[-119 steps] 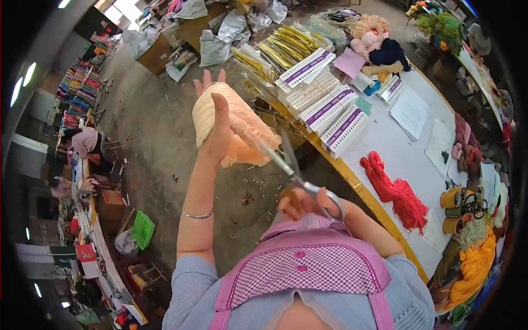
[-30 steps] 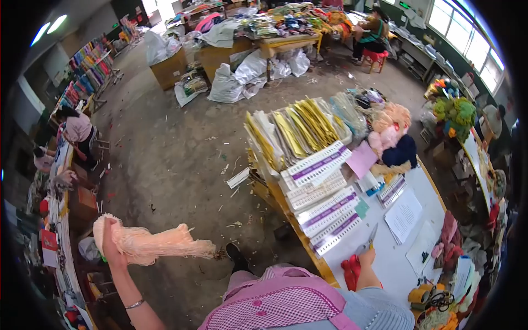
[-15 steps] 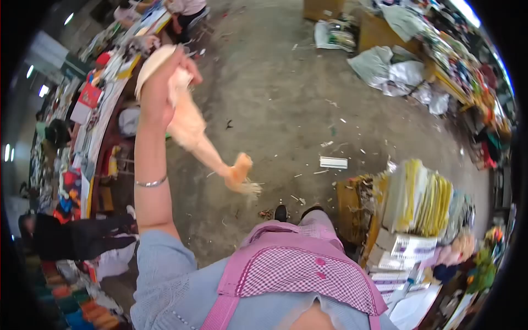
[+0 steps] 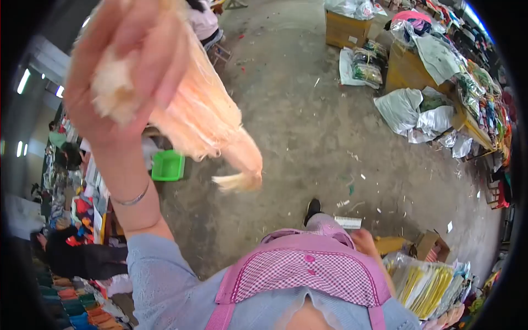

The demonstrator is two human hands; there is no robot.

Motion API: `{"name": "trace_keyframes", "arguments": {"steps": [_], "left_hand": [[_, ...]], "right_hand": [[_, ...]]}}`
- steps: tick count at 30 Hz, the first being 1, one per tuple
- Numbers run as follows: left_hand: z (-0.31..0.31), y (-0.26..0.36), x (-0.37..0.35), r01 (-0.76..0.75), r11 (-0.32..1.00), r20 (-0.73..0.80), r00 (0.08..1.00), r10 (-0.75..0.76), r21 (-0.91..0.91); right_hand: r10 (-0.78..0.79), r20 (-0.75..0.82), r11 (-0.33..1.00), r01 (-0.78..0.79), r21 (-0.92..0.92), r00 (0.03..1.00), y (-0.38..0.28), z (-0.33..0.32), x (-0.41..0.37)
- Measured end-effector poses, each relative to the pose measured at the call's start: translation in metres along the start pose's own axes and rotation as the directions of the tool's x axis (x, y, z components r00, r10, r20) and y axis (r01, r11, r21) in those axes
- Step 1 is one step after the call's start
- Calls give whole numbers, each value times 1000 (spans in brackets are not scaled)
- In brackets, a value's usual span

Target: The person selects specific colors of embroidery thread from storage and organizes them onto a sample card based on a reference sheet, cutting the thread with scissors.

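Raised high at the upper left, my left hand (image 4: 151, 52) is closed around a soft, fuzzy peach-coloured piece of fabric or knitting (image 4: 201, 107). One bunched end pokes out by the palm. The wide part hangs to the right and narrows to a curled end with a pale, fringe-like tuft. Its exact kind is not clear. My right hand (image 4: 363, 240) hangs low beside the pink checked apron (image 4: 308, 269); only a small part shows, and its fingers cannot be made out.
A green bin (image 4: 168, 165) stands on the floor under the raised arm. Cardboard boxes (image 4: 346, 30) and plastic bags (image 4: 401, 110) lie at the right. Stacked yellow and white goods (image 4: 423, 289) are at lower right. A person in dark clothes (image 4: 77, 253) is at left.
My left hand has come nearer the camera, up and left, with the peach piece swinging along. My right hand has come into view. The scene has shifted as I moved.
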State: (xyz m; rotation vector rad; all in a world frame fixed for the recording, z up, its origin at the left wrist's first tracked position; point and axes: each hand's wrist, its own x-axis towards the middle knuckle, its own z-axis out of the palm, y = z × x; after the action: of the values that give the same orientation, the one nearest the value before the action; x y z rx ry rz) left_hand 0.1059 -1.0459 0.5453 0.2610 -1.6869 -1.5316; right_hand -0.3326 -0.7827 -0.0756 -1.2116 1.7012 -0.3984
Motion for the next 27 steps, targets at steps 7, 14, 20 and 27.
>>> {"name": "trace_keyframes", "arguments": {"steps": [7,14,20,27], "left_hand": [[-115,22,112,-44,933,91,992,81,-356],[-415,60,146,-353,933,-240,914,328,-70],[-511,-189,139,242,938,-491,866,-94,247],[-475,-470,196,601,752,353,665,-658,270]], "right_hand": [[-563,-27,715,503,485,826,-439,-53,265],[-553,786,801,-83,593,276,-606,-21,372],[-479,859,516,-735,440,178,-628,-139,443],[-296,812,638,-528,560,502,-736,-132,589]]}}
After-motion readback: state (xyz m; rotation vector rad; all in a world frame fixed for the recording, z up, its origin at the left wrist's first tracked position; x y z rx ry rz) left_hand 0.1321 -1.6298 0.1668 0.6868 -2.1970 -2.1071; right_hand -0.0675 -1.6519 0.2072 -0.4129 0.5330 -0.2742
